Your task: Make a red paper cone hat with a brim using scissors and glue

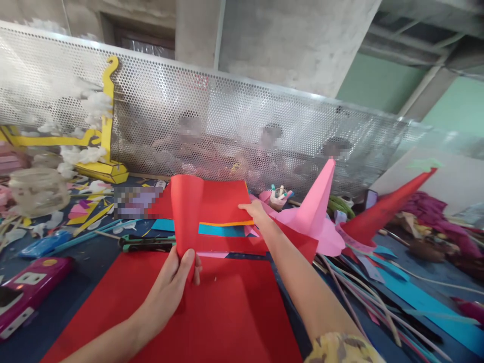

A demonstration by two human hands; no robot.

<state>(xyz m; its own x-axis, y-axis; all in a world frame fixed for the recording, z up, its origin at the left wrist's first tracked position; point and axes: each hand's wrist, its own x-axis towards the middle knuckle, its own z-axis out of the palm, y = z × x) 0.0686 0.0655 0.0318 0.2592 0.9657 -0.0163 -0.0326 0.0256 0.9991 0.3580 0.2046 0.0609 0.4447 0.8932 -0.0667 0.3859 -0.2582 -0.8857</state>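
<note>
My left hand (177,277) is closed round the lower, narrow end of a red paper cone (186,212), which stands upright with its wide end at the top. My right hand (257,212) reaches forward to the right edge of a red paper sheet (223,199). One digit lies on top of the sheet and the other fingers are mostly hidden at its edge. Orange and blue paper (223,230) show beneath that sheet. A large red sheet (223,312) lies flat under my left hand and arm.
A pink cone hat (317,206) and a red cone hat (389,209) stand to the right. Cutters (147,243), a jar (38,191) and a magenta power strip (34,292) lie left. Perforated metal panelling (242,126) closes off the back, with people visible through it.
</note>
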